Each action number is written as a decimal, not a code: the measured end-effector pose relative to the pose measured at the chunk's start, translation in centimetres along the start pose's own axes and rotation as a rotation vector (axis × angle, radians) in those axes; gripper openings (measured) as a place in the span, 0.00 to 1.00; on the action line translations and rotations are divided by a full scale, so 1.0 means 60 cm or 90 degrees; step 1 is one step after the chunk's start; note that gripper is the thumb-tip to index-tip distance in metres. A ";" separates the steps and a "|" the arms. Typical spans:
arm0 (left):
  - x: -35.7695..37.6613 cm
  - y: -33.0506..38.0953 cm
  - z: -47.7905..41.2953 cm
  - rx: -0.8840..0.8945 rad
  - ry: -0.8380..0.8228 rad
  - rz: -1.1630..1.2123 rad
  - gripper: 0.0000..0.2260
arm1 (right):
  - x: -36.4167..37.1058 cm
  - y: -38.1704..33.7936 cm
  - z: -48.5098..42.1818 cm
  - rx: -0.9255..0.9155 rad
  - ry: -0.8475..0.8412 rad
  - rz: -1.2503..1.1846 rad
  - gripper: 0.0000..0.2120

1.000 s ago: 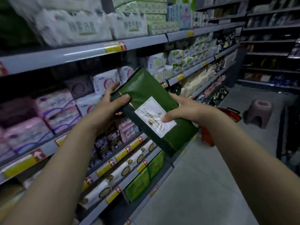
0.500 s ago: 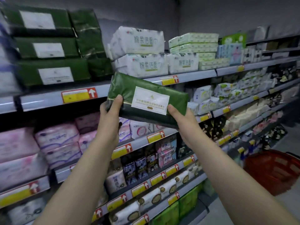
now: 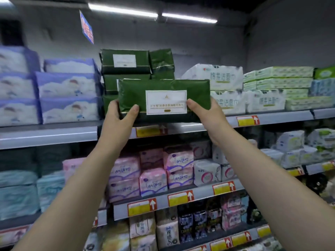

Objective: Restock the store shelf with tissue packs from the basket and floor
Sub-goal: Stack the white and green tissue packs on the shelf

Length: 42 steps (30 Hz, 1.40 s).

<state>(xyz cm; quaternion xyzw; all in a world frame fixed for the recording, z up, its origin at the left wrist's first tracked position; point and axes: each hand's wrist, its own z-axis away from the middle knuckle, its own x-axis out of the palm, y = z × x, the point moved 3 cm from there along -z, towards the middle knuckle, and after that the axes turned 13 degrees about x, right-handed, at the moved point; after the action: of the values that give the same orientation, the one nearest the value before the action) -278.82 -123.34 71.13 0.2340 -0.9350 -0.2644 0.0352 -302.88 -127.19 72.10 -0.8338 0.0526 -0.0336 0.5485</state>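
I hold a dark green tissue pack (image 3: 163, 91) with a white label level at the height of the top shelf (image 3: 54, 132). My left hand (image 3: 120, 117) grips its left end, thumb on the front face. My right hand (image 3: 206, 113) grips the right end the same way. Behind the pack stands a stack of the same green tissue packs (image 3: 125, 64) on the top shelf, with another green pack (image 3: 162, 62) upright beside it. The held pack hides the shelf space right of that stack. The basket is out of view.
Purple-blue packs (image 3: 67, 89) fill the top shelf to the left, white packs (image 3: 221, 78) and pale green packs (image 3: 279, 82) to the right. Pink and white packs (image 3: 154, 171) line the shelf below. A blue sign (image 3: 87, 29) hangs overhead.
Both hands have raised the green pack from chest height up to the top shelf and turned it level. My view has swung up, and the red basket and floor have left it.
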 end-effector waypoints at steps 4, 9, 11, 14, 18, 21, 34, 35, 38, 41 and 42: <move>-0.050 -0.021 -0.053 0.026 0.008 -0.076 0.12 | 0.074 -0.022 -0.046 -0.032 -0.012 0.032 0.30; -0.089 -0.055 -0.134 0.022 -0.026 -0.128 0.12 | 0.159 -0.048 -0.102 -0.058 -0.011 0.036 0.29; -0.098 -0.078 -0.166 0.008 -0.040 -0.132 0.21 | 0.192 -0.054 -0.121 -0.055 -0.010 0.046 0.32; -0.108 -0.102 -0.202 -0.018 -0.074 -0.137 0.32 | 0.228 -0.060 -0.146 -0.028 -0.014 0.036 0.34; -0.111 -0.134 -0.238 -0.010 -0.100 -0.114 0.34 | 0.252 -0.075 -0.186 -0.055 0.002 0.031 0.34; -0.104 -0.156 -0.257 0.012 -0.096 -0.120 0.28 | 0.267 -0.075 -0.219 -0.049 0.010 0.047 0.35; -0.066 -0.252 -0.265 0.010 -0.075 -0.232 0.21 | 0.279 -0.007 -0.284 -0.005 0.089 0.182 0.26; -0.063 -0.250 -0.263 0.005 -0.079 -0.238 0.20 | 0.280 -0.007 -0.285 -0.004 0.094 0.195 0.25; -0.059 -0.243 -0.262 -0.026 -0.111 -0.254 0.19 | 0.280 -0.007 -0.281 0.003 0.089 0.251 0.25; -0.064 -0.234 -0.262 -0.043 -0.166 -0.267 0.24 | 0.274 -0.006 -0.265 -0.014 0.071 0.309 0.30; -0.065 -0.227 -0.257 -0.038 -0.187 -0.300 0.29 | 0.269 -0.005 -0.257 -0.028 0.069 0.337 0.31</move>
<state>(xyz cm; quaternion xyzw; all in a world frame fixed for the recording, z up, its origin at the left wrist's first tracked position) -266.71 -139.15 77.65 0.4027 -0.8417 -0.3237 -0.1565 -288.62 -143.14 78.43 -0.7997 0.2989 0.0673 0.5163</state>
